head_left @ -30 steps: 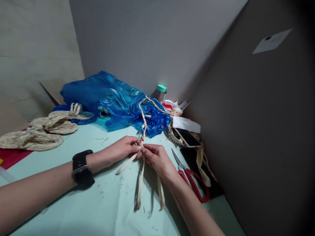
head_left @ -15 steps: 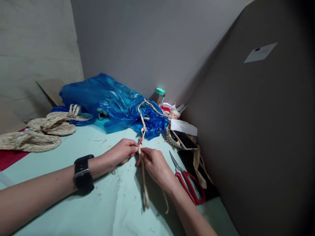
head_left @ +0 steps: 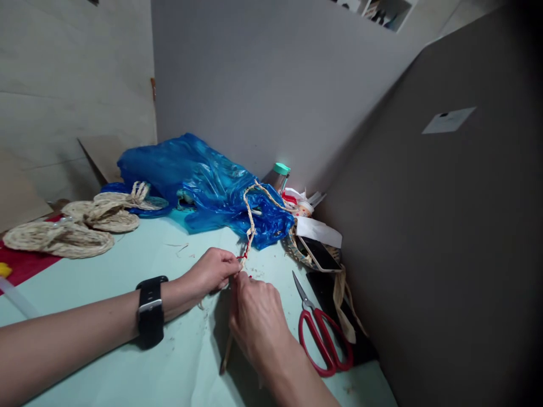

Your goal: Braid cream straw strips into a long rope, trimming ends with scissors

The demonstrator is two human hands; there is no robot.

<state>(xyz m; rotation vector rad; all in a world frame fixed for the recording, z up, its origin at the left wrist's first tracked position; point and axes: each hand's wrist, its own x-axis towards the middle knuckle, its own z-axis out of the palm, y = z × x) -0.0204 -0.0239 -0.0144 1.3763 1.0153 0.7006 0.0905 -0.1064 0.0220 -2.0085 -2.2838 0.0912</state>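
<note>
A pale braided cord (head_left: 249, 216) runs from the blue plastic bag toward me, with a bit of red thread (head_left: 245, 255) tied near my fingers. My left hand (head_left: 217, 268), with a black watch on its wrist, pinches the braid just below the red thread. Right beside it, my right hand (head_left: 257, 305) is closed around the loose strands, its back toward the camera, so most of its grip is hidden. A strand end (head_left: 225, 356) pokes out beneath the right hand. Red-handled scissors (head_left: 324, 339) lie on the table to the right, blades partly apart.
A blue plastic bag (head_left: 190, 181) fills the back of the green-covered table (head_left: 169, 362). Woven straw sandals (head_left: 63, 237) lie at left. A phone (head_left: 320, 253) leans on a basket (head_left: 294, 249) at right, near a bottle (head_left: 278, 176). Grey partitions (head_left: 263, 85) stand behind and to the right.
My right hand has turned over and moved slightly down, now covering the strands that hung below it. My left hand keeps its pinch on the braid. The camera view has shifted a little.
</note>
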